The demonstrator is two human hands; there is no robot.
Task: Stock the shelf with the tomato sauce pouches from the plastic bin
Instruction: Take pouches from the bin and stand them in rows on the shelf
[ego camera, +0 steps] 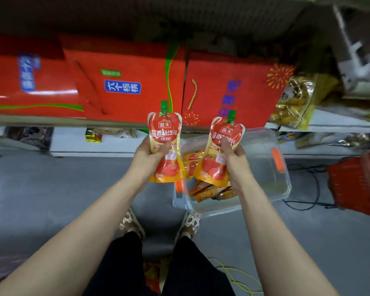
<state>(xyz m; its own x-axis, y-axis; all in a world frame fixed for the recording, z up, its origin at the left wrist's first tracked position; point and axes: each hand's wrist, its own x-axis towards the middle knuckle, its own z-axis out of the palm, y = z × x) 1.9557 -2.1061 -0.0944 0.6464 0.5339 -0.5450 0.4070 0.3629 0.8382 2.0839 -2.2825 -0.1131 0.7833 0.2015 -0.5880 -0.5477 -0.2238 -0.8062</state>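
Holding one tomato sauce pouch in the left hand and another pouch in the right hand, fingers curled round each, above the plastic bin; carrying is under way. Next, set both upright on the shelf.

Grey floor bears clear plastic bin and red basket; shelf carries red cartons.

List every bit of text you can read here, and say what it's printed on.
"海天": logo on the left pouch and on the right pouch.
"番茄沙司": left pouch; partly hidden on the right pouch.
"六个核桃": blue label on the middle red carton.
Too blurred to read: the pouches' small print and the blue print on the left carton and right carton.
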